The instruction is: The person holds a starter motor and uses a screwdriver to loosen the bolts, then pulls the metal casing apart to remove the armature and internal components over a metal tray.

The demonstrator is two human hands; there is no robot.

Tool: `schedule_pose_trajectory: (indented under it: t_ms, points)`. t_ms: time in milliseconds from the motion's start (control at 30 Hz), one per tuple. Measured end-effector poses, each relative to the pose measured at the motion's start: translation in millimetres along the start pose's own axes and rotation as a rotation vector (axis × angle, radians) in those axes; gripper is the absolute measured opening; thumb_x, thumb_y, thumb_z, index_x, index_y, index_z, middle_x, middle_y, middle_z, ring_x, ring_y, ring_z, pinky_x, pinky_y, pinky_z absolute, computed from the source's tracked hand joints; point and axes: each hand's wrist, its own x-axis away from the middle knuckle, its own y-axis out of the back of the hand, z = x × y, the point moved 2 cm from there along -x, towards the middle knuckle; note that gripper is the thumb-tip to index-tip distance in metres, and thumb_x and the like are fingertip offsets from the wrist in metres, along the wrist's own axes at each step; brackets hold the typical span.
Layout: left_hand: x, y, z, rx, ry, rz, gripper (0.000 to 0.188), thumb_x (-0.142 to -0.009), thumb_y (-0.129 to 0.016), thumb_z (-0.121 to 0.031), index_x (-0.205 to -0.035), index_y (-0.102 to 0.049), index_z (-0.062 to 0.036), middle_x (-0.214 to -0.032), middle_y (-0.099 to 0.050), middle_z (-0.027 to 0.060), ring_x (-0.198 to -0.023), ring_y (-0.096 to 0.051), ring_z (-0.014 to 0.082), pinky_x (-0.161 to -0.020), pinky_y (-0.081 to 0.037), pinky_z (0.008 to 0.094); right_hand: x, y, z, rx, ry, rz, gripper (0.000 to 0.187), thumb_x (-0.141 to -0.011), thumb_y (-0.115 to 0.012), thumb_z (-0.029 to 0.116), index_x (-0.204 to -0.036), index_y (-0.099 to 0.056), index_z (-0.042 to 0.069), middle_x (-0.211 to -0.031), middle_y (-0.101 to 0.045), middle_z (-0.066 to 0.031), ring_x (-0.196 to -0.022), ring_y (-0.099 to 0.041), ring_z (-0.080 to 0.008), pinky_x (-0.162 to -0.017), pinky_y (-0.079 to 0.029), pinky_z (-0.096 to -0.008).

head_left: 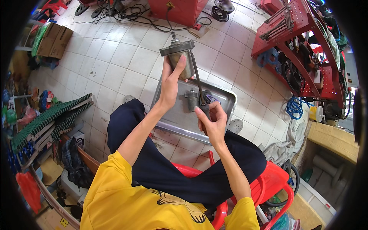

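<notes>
My left hand (170,86) grips a metal cylindrical motor (188,69) by its body, its flange and threaded shaft pointing up. With my right hand (215,122) I hold a screwdriver (197,76) by its dark handle. Its long shaft slants up along the motor's right side, and the tip is at the flange's right edge; whether it touches is unclear. Below both hands lies a grey metal tray (168,113). In it stands a small cylindrical metal part (191,102), left of my right hand. A dark and purple item (211,98) is partly hidden behind that hand.
A red perforated tool rack (264,44) with tools stands at the far right, a coiled blue hose (294,107) below it. Cables (128,17) trail over the tiles by a red machine (178,11). A green-black folded chair (57,119) lies left; cardboard boxes (53,40) sit beyond.
</notes>
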Motion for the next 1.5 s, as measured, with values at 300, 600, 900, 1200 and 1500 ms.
schedule_pose_trajectory:
  t_ms: [300,600,900,1200,1500]
  points:
    - [-2.2,2.5,1.5,0.02,-0.023,0.015,0.032,-0.107,-0.053,-0.032,-0.129,-0.047,-0.0091,-0.097,-0.062,0.0064,-0.077,-0.063,0.0162,-0.068,-0.048,0.0287,-4.4,10.0,-4.3,-0.009,-0.13,0.099,0.044,-0.107,-0.052,0.042,-0.111,-0.07,0.002,-0.076,-0.062,-0.0018,-0.06,-0.052,-0.0056,-0.052,-0.041,-0.0198]
    - [-0.9,2.8,0.8,0.016,-0.008,0.02,0.029,-0.108,-0.051,-0.032,-0.126,-0.047,-0.0098,-0.1,-0.066,0.0081,-0.078,-0.064,0.0158,-0.067,-0.049,0.0287,-1.6,4.4,7.7,0.001,-0.016,0.155,0.04,-0.108,-0.05,0.04,-0.094,-0.053,0.003,-0.07,-0.062,-0.0062,-0.053,-0.051,-0.0062,-0.04,-0.036,-0.0227]
    - [-1.3,5.1,1.1,0.03,-0.012,0.021,0.036,-0.106,-0.055,-0.036,-0.128,-0.047,-0.0094,-0.099,-0.062,0.0046,-0.077,-0.063,0.0134,-0.067,-0.048,0.0268,-4.9,6.6,11.6,-0.24,-0.123,0.135,0.032,-0.105,-0.058,0.033,-0.098,-0.064,0.002,-0.062,-0.049,0.0045,-0.051,-0.043,-0.0041,-0.048,-0.034,-0.0235]
    - [-1.7,4.9,1.3,0.021,-0.05,0.027,0.03,-0.108,-0.051,-0.032,-0.127,-0.047,-0.009,-0.1,-0.064,0.0076,-0.077,-0.064,0.0163,-0.066,-0.048,0.0282,-7.7,5.3,-1.3,-0.111,-0.038,0.096,0.032,-0.107,-0.056,0.033,-0.103,-0.066,0.002,-0.071,-0.061,0.002,-0.056,-0.048,-0.0036,-0.049,-0.036,-0.0215]
    - [-1.2,4.2,1.8,0.019,-0.057,0.017,0.028,-0.107,-0.053,-0.029,-0.128,-0.047,-0.0103,-0.099,-0.063,0.0054,-0.076,-0.063,0.0144,-0.066,-0.048,0.0273,1.6,-0.4,-1.9,-0.063,-0.038,0.096,0.036,-0.109,-0.051,0.035,-0.11,-0.066,0.003,-0.069,-0.055,0.0045,-0.057,-0.045,-0.0018,-0.051,-0.032,-0.0217]
